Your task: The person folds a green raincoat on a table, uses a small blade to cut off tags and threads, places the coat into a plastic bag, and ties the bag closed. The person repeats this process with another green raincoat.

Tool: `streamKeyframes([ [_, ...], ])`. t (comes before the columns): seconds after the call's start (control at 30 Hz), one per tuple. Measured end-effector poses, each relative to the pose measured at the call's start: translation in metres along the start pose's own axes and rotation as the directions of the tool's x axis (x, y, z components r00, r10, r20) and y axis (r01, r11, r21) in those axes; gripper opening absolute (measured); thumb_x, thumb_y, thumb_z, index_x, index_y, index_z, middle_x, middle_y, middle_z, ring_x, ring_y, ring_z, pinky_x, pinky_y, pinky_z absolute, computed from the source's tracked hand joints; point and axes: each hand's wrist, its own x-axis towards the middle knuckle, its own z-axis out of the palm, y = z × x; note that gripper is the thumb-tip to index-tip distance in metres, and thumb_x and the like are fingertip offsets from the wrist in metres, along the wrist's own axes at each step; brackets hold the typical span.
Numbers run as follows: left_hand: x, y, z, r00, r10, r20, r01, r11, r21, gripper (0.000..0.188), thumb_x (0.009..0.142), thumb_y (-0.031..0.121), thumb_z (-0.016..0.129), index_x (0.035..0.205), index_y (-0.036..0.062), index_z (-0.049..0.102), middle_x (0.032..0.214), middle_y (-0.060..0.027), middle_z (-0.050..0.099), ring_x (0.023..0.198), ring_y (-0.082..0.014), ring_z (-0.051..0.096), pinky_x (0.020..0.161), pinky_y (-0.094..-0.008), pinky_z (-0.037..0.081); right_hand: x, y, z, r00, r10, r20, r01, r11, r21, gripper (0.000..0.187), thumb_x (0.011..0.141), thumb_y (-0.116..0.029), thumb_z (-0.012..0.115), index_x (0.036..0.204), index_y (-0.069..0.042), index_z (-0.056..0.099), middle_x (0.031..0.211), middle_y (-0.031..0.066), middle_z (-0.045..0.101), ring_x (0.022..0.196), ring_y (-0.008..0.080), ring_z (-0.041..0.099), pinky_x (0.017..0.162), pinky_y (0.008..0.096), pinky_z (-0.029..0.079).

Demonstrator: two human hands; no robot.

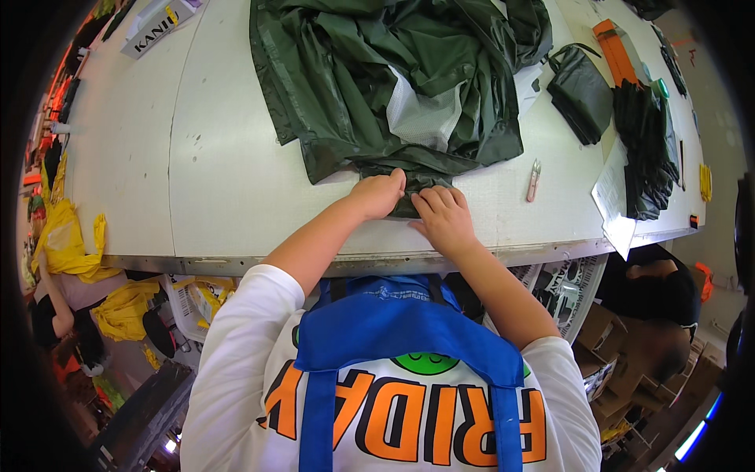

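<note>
Below the near edge of the tabletop [236, 197], white crates [562, 287] and brown cardboard boxes [605, 330] stand on the floor at the right; what they hold cannot be made out; yellow bags [67, 244] lie heaped below the left end. Both forearms come up over the near edge, converging toward its middle; the left hand [379, 194] is curled, knuckles up, its fingers closed and pinching the hem of the dark green raincoat [393, 71]; the right hand [442, 216] lies flat, palm down, fingers together and slightly bent, pressing on the same hem just beside the left hand. Most of the raincoat lies crumpled from the middle toward the far edge, with a white mesh lining [425, 118] showing at its centre; only a narrow folded strip reaches back under the fingertips. Small thread snips [534, 180] lie to the right of the hands; folded dark garments [645, 149] and a paper sheet [613, 197] sit near the right end.
</note>
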Motion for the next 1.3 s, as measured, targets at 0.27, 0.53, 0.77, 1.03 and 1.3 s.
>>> streamKeyframes([
  [0.27, -0.013, 0.008, 0.014, 0.829, 0.437, -0.349, -0.356, 0.894, 0.273, 0.024, 0.076, 0.023, 0.069, 0.095, 0.0089, 0.065, 0.079, -0.0100, 0.064, 0.081, -0.0306, 0.061, 0.081, -0.0394, 0.043, -0.005, 0.046, 0.028, 0.933, 0.225, 0.280, -0.334, 0.829, 0.448, 0.022, 0.078, -0.018, 0.068, 0.096, -0.005, 0.066, 0.091, 0.0101, 0.065, 0.094, 0.0296, 0.059, 0.084, 0.0390, 0.045],
  [0.53, 0.008, 0.012, 0.003, 0.926, 0.260, -0.272, -0.229, 0.963, 0.141, 0.012, 0.085, 0.017, 0.058, 0.093, 0.0094, 0.055, 0.105, -0.0133, 0.061, 0.093, -0.0329, 0.058, 0.074, -0.0462, 0.045, 0.027, 0.057, 0.006, 0.883, 0.443, 0.153, -0.460, 0.883, 0.096, 0.026, 0.077, -0.019, 0.070, 0.097, -0.006, 0.060, 0.082, 0.0098, 0.063, 0.076, 0.0276, 0.064, 0.066, 0.0378, 0.051],
  [0.77, -0.008, 0.015, 0.025, 0.840, 0.400, -0.367, -0.256, 0.888, 0.383, 0.043, 0.074, 0.019, 0.071, 0.111, 0.0009, 0.059, 0.123, -0.0132, 0.054, 0.121, -0.0299, 0.047, 0.102, -0.0413, 0.037, 0.030, 0.062, 0.021, 0.853, 0.468, 0.229, -0.466, 0.882, -0.068, 0.010, 0.081, -0.017, 0.062, 0.080, -0.008, 0.057, 0.080, 0.0097, 0.062, 0.071, 0.0286, 0.065, 0.062, 0.0410, 0.051],
  [1.03, -0.010, 0.016, 0.008, 0.881, 0.371, -0.294, -0.275, 0.907, 0.318, 0.042, 0.074, 0.017, 0.071, 0.111, 0.0002, 0.060, 0.132, -0.0141, 0.048, 0.126, -0.0310, 0.043, 0.105, -0.0417, 0.035, 0.019, 0.073, 0.015, 0.926, 0.275, 0.260, -0.345, 0.895, 0.283, 0.014, 0.083, -0.013, 0.056, 0.090, -0.013, 0.069, 0.084, 0.0089, 0.062, 0.076, 0.0299, 0.063, 0.068, 0.0404, 0.051],
  [1.3, -0.007, 0.016, 0.013, 0.928, 0.294, -0.229, -0.236, 0.940, 0.248, 0.031, 0.078, 0.016, 0.066, 0.105, 0.0000, 0.063, 0.134, -0.0147, 0.046, 0.127, -0.0305, 0.041, 0.105, -0.0411, 0.035, 0.024, 0.056, 0.002, 0.842, 0.379, 0.384, -0.394, 0.918, -0.042, 0.035, 0.081, -0.011, 0.056, 0.116, -0.009, 0.061, 0.085, 0.0113, 0.062, 0.079, 0.0293, 0.064, 0.070, 0.0386, 0.052],
])
